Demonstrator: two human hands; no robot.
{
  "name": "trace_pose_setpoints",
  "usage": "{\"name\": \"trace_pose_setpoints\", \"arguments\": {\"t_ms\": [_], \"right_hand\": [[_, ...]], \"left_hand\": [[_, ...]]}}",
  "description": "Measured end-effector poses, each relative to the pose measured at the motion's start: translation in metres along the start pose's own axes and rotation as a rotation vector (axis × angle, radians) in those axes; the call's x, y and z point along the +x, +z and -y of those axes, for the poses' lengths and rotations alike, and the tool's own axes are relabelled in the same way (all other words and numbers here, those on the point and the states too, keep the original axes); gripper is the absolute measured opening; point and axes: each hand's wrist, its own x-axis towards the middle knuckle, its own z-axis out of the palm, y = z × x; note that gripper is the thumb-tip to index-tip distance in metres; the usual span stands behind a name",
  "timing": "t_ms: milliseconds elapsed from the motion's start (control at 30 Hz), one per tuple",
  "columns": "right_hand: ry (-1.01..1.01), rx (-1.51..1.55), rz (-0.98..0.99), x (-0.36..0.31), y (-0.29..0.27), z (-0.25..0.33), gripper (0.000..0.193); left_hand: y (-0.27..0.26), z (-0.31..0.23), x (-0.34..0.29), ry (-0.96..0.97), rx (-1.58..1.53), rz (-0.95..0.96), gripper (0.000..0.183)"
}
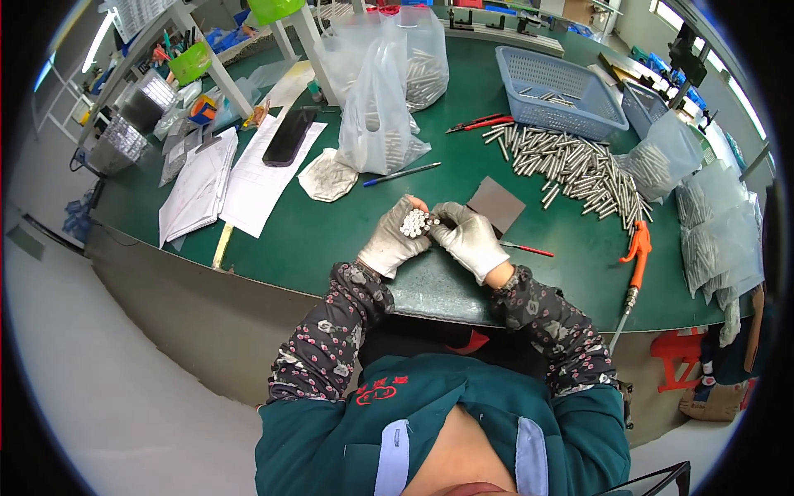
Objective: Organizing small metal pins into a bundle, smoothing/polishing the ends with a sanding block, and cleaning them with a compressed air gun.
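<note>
My left hand (386,241), in a white work glove, is wrapped round a bundle of short metal pins (414,222) whose round ends face up. My right hand (470,241), gloved too, meets the bundle's right side, its thumb and fingers pinched at the pins there. How many pins that pinch takes in is hidden by the fingers. Both hands hover over the near edge of the green table (331,240), above a grey metal plate (438,299). A brown square sheet (496,206) and a red slim tool (529,249) lie just beyond my right hand.
A heap of loose pins (579,169) spreads at the right, before a blue basket (558,116). An orange air gun (637,248) and bagged pins (718,240) lie further right. Red-handled pliers (481,123), a pen (402,174), a phone (289,136) and papers (198,186) lie beyond.
</note>
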Motion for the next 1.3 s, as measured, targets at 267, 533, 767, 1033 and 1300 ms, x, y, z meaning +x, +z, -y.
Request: {"name": "trace_pose_setpoints", "arguments": {"t_ms": [267,533,767,1033,1300], "right_hand": [[-0.005,0.151,-0.026,0.0,0.012,-0.015,0.026],[0.079,0.199,0.045,0.007,0.009,-0.009,0.027],[0.08,0.21,0.03,0.006,0.012,-0.013,0.03],[0.05,0.165,-0.017,0.001,0.01,-0.006,0.034],[0.029,0.188,-0.009,-0.001,0.009,-0.011,0.033]], "left_hand": [[-0.001,-0.001,-0.002,-0.016,-0.109,0.018,0.046],[-0.006,0.002,0.003,0.018,0.086,-0.012,0.071],[-0.005,-0.003,0.002,-0.016,0.01,-0.011,0.093],[-0.003,-0.002,0.0,-0.005,-0.106,-0.005,0.109],[-0.003,0.0,-0.001,0.014,-0.079,-0.01,0.115]]}}
